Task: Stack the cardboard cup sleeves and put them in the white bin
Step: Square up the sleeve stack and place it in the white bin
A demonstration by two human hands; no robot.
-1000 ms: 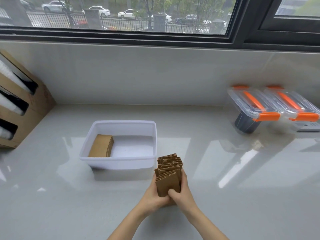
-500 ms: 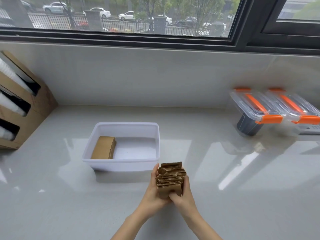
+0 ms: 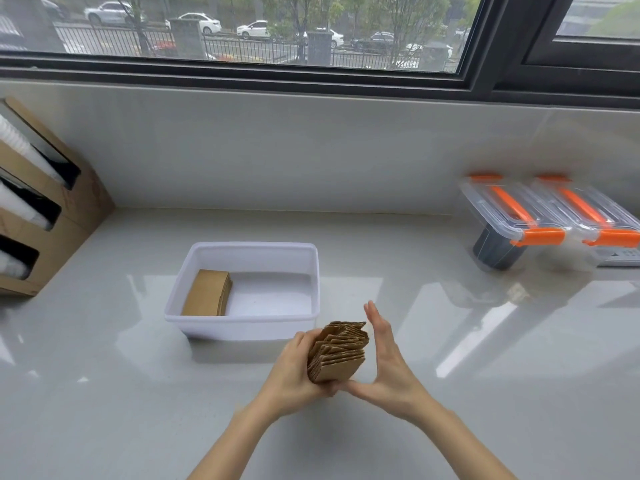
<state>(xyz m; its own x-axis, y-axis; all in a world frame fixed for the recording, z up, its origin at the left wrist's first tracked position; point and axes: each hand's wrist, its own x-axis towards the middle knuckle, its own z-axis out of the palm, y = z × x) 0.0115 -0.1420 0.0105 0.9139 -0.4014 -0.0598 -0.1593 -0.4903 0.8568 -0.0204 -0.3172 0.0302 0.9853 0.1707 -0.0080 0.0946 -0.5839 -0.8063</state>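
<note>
A bundle of brown cardboard cup sleeves stands on edge on the counter, fanned unevenly, just in front of the white bin's right corner. My left hand grips the bundle's left side. My right hand is held flat with straight fingers beside the bundle's right side, a small gap showing at the fingertips, its thumb under the bundle's near end. The white bin holds a flat stack of sleeves against its left wall.
A cardboard cup dispenser with white cups stands at the far left. Two clear boxes with orange latches sit at the right against the wall. The glossy grey counter runs to a tiled wall under a window.
My right hand has opened and swung off the bundle's right side, fingers now straight. The bundle leans and fans more to the right. My left hand keeps its grip.
</note>
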